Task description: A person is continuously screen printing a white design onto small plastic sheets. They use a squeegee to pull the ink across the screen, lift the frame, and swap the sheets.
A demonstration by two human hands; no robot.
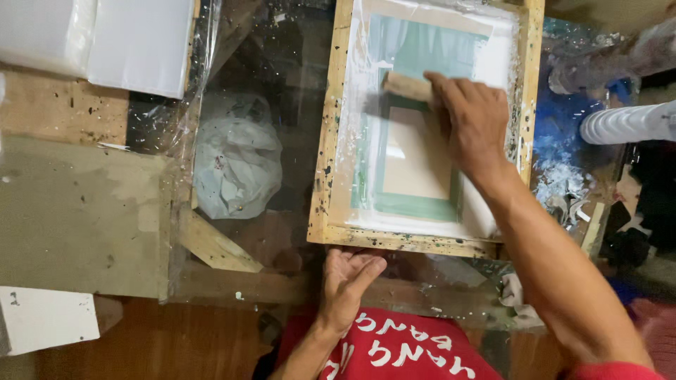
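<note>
1. Screen frame (331,141), wooden and paint-flecked, lies flat on the glass bench (282,63), at about 1 o'clock from the person's chest.
2. Left hand (346,281) presses flat and open against the frame's near rail at 6 o'clock, steadying it.
3. Right hand (473,116) has its grip closed on the wooden squeegee (407,86), which sits at the mesh's far end, toward 12 o'clock.
4. White ink (359,127) already smears the mesh around the green stencil (415,206); judging by that, this stroke looks to be at one end of its run.
5. Crumpled plastic (236,158) lies at 9 o'clock of the frame.

A crumpled white plastic bag (236,162) lies under the glass counter (274,84). White sheets (98,39) sit far off at the top corner. A white ribbed tube (623,123) pokes in beside blue paint smears (563,134).
</note>
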